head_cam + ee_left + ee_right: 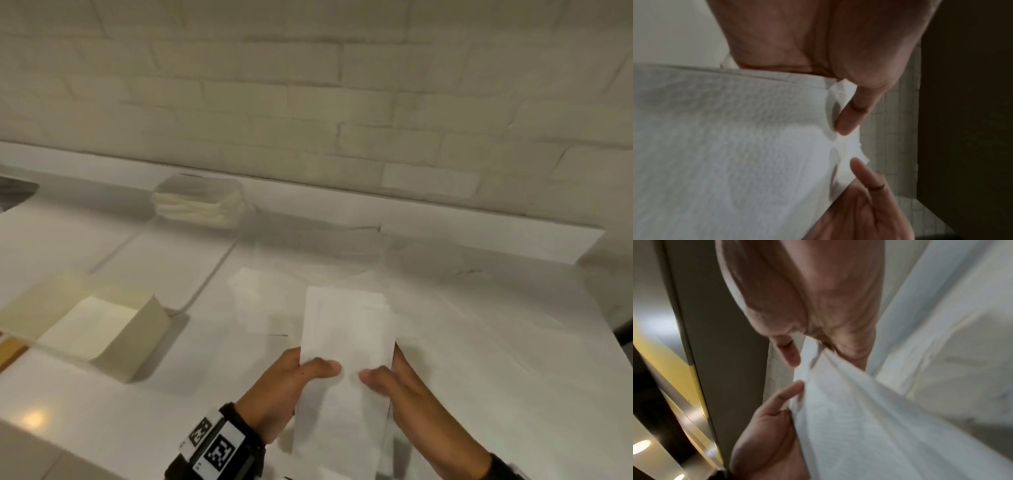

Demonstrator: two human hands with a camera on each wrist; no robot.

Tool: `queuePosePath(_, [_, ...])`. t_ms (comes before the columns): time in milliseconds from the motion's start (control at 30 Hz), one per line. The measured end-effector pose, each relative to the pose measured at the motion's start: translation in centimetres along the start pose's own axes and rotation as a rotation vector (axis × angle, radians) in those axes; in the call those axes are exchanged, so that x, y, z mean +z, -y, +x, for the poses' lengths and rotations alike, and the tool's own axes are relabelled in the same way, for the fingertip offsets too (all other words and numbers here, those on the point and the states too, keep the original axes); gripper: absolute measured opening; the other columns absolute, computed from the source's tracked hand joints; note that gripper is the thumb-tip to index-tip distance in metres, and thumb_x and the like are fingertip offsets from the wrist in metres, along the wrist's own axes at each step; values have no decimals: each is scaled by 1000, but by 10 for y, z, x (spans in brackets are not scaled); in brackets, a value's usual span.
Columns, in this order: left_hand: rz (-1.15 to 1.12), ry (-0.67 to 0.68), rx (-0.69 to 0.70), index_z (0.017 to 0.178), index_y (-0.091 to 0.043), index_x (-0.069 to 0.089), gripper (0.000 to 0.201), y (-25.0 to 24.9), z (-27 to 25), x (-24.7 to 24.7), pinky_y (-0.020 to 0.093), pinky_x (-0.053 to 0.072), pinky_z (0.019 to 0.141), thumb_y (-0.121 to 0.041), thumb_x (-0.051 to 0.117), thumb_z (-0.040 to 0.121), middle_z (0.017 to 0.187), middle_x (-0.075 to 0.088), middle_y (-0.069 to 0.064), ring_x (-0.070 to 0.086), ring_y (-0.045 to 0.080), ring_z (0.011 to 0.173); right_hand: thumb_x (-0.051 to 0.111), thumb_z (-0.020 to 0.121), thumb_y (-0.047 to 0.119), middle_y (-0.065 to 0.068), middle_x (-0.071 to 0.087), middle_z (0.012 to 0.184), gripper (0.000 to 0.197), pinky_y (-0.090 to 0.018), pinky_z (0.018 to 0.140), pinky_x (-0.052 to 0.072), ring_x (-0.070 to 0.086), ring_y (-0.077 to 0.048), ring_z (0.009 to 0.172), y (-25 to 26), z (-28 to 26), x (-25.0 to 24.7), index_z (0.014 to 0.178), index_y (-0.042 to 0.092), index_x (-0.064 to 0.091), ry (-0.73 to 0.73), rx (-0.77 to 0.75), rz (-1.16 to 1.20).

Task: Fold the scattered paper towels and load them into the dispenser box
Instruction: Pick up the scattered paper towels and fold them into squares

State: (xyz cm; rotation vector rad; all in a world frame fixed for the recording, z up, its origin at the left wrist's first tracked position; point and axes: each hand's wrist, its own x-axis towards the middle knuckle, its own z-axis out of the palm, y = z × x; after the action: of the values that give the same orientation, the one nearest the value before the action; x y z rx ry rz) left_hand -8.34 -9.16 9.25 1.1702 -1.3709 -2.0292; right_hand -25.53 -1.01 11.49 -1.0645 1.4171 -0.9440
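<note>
Over a white counter point(479, 342), left hand point(284, 387) and right hand point(407, 394) both pinch one folded paper towel point(346, 342).

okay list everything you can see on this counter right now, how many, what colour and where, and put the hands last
held paper towel: one, white, folded into a long strip, lifted above the near middle of the counter between both hands
loose paper towels: several, exact count unclear, white, lying flat on the counter beyond the held one
dispenser box: one, beige, open on top, on the left of the counter
stack of folded towels: one stack, cream, far left by the wall
counter: one, white
brick wall: one, off-white, behind the counter
wrist band: one, black with square markers, on the left wrist
left hand: pinches the strip's left edge
right hand: pinches its right edge
</note>
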Motion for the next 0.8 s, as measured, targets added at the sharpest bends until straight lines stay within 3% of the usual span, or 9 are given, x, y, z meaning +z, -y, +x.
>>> queuePosePath(167, [239, -18, 88, 122, -28, 64, 46, -7, -16, -63, 37, 52, 102, -20, 66, 77, 117, 74, -8, 69, 13, 111, 42, 99, 11, 15, 60, 113, 40, -22, 88, 50, 61, -4, 100, 9, 45, 76, 122, 43, 37, -65, 32, 32])
queuePosePath(233, [274, -108, 173, 122, -29, 63, 40, -8, -20, -89, 28, 54, 95, -10, 63, 87, 115, 74, -13, 69, 10, 110, 46, 101, 13, 13, 63, 118, 36, -34, 93, 53, 64, -7, 102, 12, 57, 98, 124, 40, 42, -154, -21, 41])
queuePosePath(300, [299, -208, 301, 119, -28, 65, 34, -11, -24, -110, 16, 53, 85, -4, 57, 97, 110, 75, -18, 70, 4, 105, 50, 101, 16, 17, 67, 111, 25, -43, 87, 57, 68, -10, 99, 21, 64, 118, 114, 37, 47, -238, -143, 16])
queuePosePath(400, [282, -269, 455, 118, -26, 66, 29, -19, -31, -127, 10, 51, 78, -5, 56, 100, 107, 75, -21, 70, -1, 100, 59, 96, 17, 26, 62, 111, 38, -27, 79, 58, 65, -3, 105, 34, 68, 137, 109, 51, 46, -244, -310, 19])
queuePosePath(500, [276, -261, 524, 117, -28, 65, 27, -21, -35, -134, 12, 52, 81, -8, 55, 100, 108, 75, -19, 71, 0, 102, 62, 94, 16, 34, 57, 113, 60, -27, 79, 58, 62, 2, 106, 36, 71, 154, 113, 64, 32, -330, -326, -71])
queuePosePath(567, [313, -225, 551, 117, -31, 64, 28, -21, -33, -138, 14, 52, 83, -11, 54, 101, 108, 75, -21, 70, 0, 102, 59, 96, 18, 36, 56, 117, 61, -26, 83, 56, 63, 3, 105, 34, 73, 164, 114, 67, 27, -403, -334, -142])
queuePosePath(633, [338, -190, 574, 124, -28, 63, 29, -21, -32, -138, 16, 53, 87, -11, 52, 103, 110, 74, -20, 69, 1, 105, 53, 99, 23, 33, 52, 126, 57, -21, 92, 50, 57, 4, 115, 30, 74, 170, 123, 66, 24, -414, -356, -194])
queuePosePath(700, [343, -145, 551, 127, -23, 63, 29, -15, -27, -142, 19, 54, 90, -12, 53, 103, 112, 74, -17, 69, 3, 108, 48, 101, 21, 35, 44, 131, 59, -16, 99, 42, 48, 6, 124, 23, 76, 171, 129, 64, 20, -409, -345, -203])
queuePosePath(800, [348, -138, 458, 128, -27, 62, 34, 5, -19, -151, 23, 52, 98, -21, 64, 94, 118, 72, -18, 65, 1, 114, 47, 97, 4, 24, 47, 126, 73, -11, 95, 43, 51, 2, 119, 4, 80, 171, 111, 71, 21, -365, -241, -253])
